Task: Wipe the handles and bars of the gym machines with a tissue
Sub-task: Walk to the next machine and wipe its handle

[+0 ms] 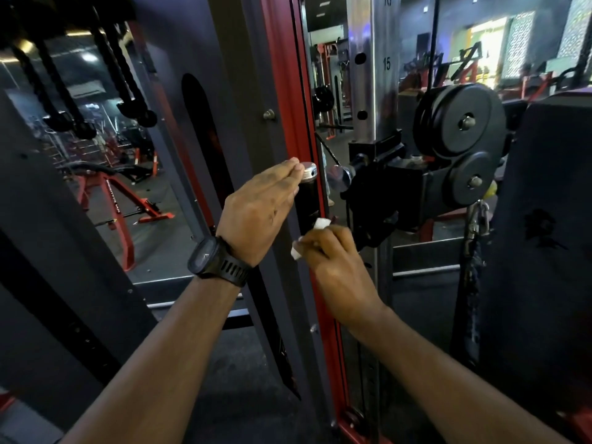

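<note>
A dark grey panel (237,75) of a cable machine fills the left and middle of the view. A red upright (290,91) runs down its right edge. Right of that stands a chrome post (373,75) with round holes and the number 15 beside one of them. A black carriage sits on the post and carries two black pulleys, the big one (464,120) above the small one (474,181). Behind the panel, to the left, a red bench (109,193) stands on the floor, and black ropes (57,91) hang from above it.

Both bare forearms reach in from the bottom. The left hand (256,213) is flat, its fingers straight and held together. The fingertips are at the top of a black handle (307,200) that stands upright in front of the red upright. The right hand (336,261) is lower and just right of the left, with its fingers curled round a tissue at the lower end of the handle.

A black watch (213,257) is on the left wrist. A metal clip (479,216) hangs under the small pulley.

The tissue (321,223) is white and crumpled. It shows above and left of the right hand's knuckles and lies against the handle. The handle's chrome cap (309,170) is at the left fingertips; I cannot tell whether they touch it.
</note>
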